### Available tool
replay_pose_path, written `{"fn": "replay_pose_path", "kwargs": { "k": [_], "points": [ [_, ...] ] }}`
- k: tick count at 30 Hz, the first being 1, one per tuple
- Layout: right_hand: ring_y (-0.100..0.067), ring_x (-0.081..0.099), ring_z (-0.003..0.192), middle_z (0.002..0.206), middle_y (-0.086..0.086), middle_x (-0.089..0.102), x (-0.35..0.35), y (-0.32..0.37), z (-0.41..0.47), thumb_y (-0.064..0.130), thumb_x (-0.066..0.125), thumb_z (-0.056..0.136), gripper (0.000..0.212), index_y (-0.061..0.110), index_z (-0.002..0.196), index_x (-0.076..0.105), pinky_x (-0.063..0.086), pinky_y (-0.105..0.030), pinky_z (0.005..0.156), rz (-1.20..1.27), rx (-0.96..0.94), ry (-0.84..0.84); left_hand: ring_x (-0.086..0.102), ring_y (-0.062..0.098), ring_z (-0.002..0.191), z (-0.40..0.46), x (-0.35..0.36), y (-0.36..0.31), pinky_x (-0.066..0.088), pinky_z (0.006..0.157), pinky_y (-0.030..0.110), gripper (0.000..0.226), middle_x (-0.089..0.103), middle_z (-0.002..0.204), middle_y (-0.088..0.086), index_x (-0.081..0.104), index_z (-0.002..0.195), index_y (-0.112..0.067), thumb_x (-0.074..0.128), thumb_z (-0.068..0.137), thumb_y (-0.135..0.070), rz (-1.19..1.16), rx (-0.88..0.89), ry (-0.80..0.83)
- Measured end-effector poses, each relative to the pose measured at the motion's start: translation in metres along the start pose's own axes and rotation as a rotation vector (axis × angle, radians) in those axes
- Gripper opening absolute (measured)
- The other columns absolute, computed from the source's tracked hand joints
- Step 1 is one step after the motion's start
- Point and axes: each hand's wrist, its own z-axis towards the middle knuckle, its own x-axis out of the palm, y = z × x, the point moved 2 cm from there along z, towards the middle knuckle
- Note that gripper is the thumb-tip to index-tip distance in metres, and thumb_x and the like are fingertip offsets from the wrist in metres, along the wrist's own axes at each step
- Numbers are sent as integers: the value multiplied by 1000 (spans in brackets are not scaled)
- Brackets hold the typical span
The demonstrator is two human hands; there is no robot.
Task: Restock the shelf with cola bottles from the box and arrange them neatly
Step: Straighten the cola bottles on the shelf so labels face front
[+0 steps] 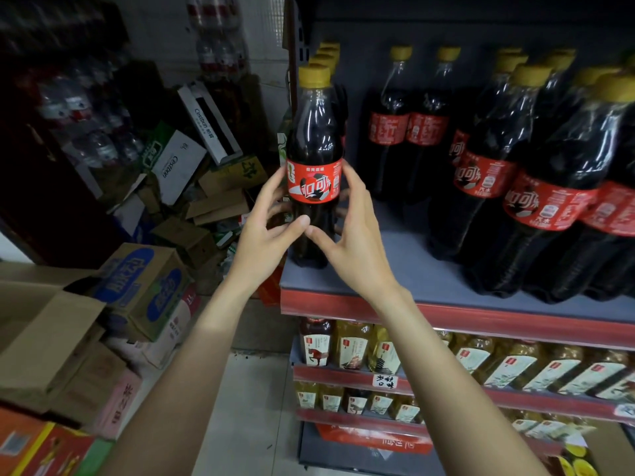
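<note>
The cola bottle (314, 173) stands upright at the near left corner of the shelf (429, 269), in front of a row of the same bottles. The left hand (264, 228) and the right hand (347, 231) hold it from both sides, fingers curled around the lower body under the red label. Full of liquid, it is probably rather heavy; the smooth plastic may slip, so the narrow waist seems the best place to hold.

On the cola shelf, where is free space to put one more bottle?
The bare grey shelf lies between the front-left cola bottle, held by the left hand and right hand, and the middle bottles. A bare strip also runs along the front edge. The right end is crowded.
</note>
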Motion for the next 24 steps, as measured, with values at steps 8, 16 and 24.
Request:
{"fn": "replay_pose_path", "kwargs": {
  "k": [8,16,24],
  "points": [
    [-13,43,128,141,-3,36,3,2,-4,15,71,85,91,22,153,12,47,-37,101,16,22,-20,44,-10,123,4,8,5,40,90,6,71,43,138,-16,24,143,-30,65,86,-17,-108,-68,66],
    [-10,45,124,132,-5,43,-47,-18,4,-1,58,86,68,13,147,31,38,-31,108,-78,-37,-137,34,-1,136,2,15,2,34,102,10,88,29,151,-9,12,141,-40,70,78,-20,-102,15,7],
    [-40,45,126,148,-21,23,-25,-64,83,10,57,91,81,13,153,5,41,-44,101,-400,351,-149,35,-6,133,11,31,4,33,102,10,91,31,143,-22,13,146,-25,72,78,-19,-112,89,-46]
  ]
}}
